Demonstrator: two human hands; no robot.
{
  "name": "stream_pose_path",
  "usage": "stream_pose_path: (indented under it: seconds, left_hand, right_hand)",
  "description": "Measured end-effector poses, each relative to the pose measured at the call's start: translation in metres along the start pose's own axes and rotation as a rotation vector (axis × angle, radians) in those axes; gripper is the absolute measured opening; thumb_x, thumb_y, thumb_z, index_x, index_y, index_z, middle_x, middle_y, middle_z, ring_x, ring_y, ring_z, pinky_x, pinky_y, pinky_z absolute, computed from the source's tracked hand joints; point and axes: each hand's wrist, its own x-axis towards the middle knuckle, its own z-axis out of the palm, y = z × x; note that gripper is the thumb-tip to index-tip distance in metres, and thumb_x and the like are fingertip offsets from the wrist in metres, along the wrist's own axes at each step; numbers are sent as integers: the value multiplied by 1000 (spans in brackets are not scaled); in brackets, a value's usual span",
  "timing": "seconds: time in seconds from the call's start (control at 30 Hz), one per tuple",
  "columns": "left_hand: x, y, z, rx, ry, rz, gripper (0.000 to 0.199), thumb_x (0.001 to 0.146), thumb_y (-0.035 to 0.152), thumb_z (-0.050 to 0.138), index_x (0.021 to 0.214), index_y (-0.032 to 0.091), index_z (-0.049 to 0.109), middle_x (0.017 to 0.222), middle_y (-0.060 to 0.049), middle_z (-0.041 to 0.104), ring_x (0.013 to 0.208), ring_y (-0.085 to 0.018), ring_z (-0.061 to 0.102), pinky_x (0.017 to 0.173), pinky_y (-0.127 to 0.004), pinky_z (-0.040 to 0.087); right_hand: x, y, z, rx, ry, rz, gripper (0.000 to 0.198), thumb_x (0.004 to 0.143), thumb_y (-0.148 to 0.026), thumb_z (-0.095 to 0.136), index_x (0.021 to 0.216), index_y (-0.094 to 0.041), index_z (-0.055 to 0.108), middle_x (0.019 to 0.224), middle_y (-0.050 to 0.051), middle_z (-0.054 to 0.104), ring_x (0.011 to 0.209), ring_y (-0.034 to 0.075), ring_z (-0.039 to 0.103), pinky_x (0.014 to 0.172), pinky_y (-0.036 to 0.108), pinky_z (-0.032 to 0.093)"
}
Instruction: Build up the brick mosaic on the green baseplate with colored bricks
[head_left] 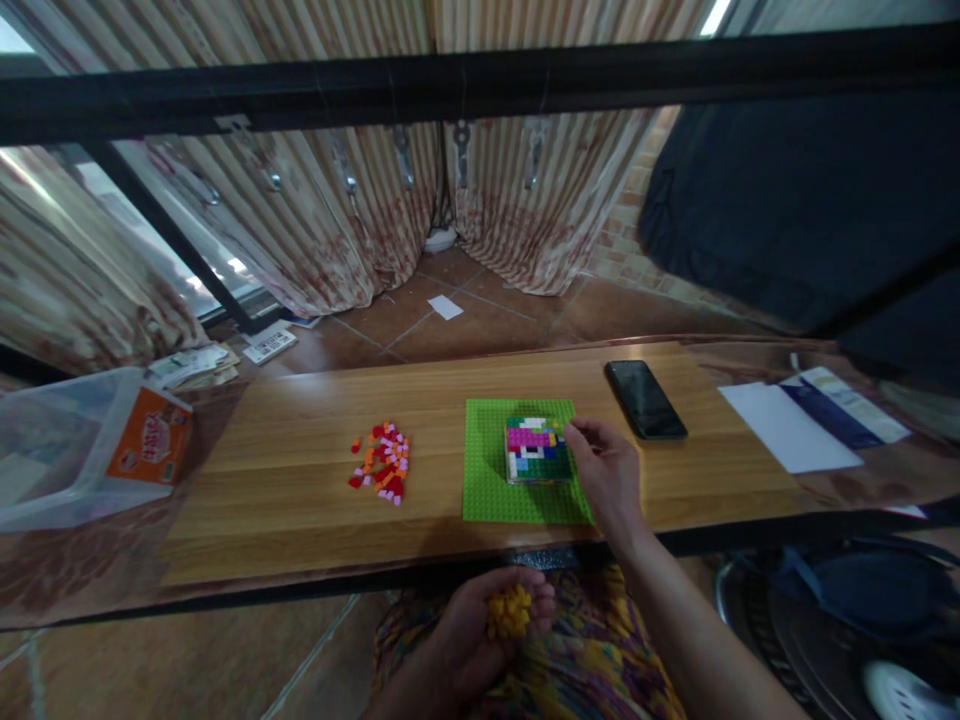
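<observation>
My left hand is cupped palm up over my lap, with a pile of small yellow toy bricks in it. My right hand reaches to the right side of a multicoloured brick build, thumb and fingers drawn together at its upper right corner. Whatever is between those fingertips is too small to make out; a bit of yellow shows beside them. The build is a low block in pink, white, blue and dark green, standing on a bright green studded baseplate.
Loose red, orange and pink bricks lie on the wooden table to the left. A black phone rests at the right. Beyond the board are a clear plastic bin at left and white papers at right.
</observation>
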Motion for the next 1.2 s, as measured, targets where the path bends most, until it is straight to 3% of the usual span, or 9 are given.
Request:
stream_pose_path:
  seconds: [0.4, 0.6, 0.7, 0.8, 0.9, 1.0, 1.2]
  left_hand:
    - [0, 5, 0, -84, -37, 4, 19, 81, 21, 56, 86, 6, 66, 87, -12, 68, 78, -17, 64, 76, -29, 48]
    - [-3, 10, 6, -197, -131, 92, 24, 84, 22, 50, 98, 8, 63, 102, -12, 66, 92, -19, 63, 85, -31, 46]
    - [-7, 12, 9, -243, -185, 138, 26, 84, 22, 49, 103, 9, 61, 108, -12, 64, 103, -20, 59, 92, -33, 43]
    - [-9, 12, 10, -277, -201, 173, 27, 85, 22, 48, 105, 9, 60, 113, -12, 63, 109, -21, 56, 95, -35, 41]
    - [-9, 13, 11, -310, -213, 192, 28, 86, 23, 46, 106, 10, 60, 113, -12, 62, 109, -21, 56, 94, -34, 41]
    - [-9, 14, 11, -321, -212, 197, 28, 86, 24, 46, 106, 10, 61, 111, -12, 63, 103, -18, 58, 88, -29, 44]
    - [-13, 13, 14, -322, -218, 176, 32, 87, 27, 41, 106, 9, 61, 112, -13, 62, 99, -19, 59, 83, -27, 45]
  right_hand:
    - [1, 6, 18, 224, -31, 164, 41, 61, -43, 71, 88, -13, 61, 76, 3, 63, 65, 13, 56, 62, 27, 47]
    - [6, 7, 18, 207, -3, 192, 46, 57, -42, 74, 91, -13, 61, 77, 3, 63, 64, 13, 57, 59, 26, 47]
    - [-2, 2, 10, 144, 8, 91, 43, 66, -43, 69, 97, -14, 60, 83, 5, 64, 68, 15, 58, 60, 28, 48]
    - [-27, -12, -8, 41, -44, -107, 30, 78, -41, 58, 96, -17, 62, 89, 6, 64, 73, 16, 59, 64, 30, 49]
    - [-65, -28, -26, -54, -328, -300, 16, 82, -34, 55, 88, -22, 65, 91, 4, 63, 85, 18, 59, 75, 32, 50]
    - [-98, -36, -38, -151, -565, -413, 15, 85, -25, 52, 92, -25, 66, 97, 4, 62, 92, 18, 59, 80, 31, 49]
    - [-122, -32, -41, -303, -666, -523, 19, 84, -25, 55, 103, -25, 62, 98, 5, 60, 95, 20, 55, 83, 36, 48]
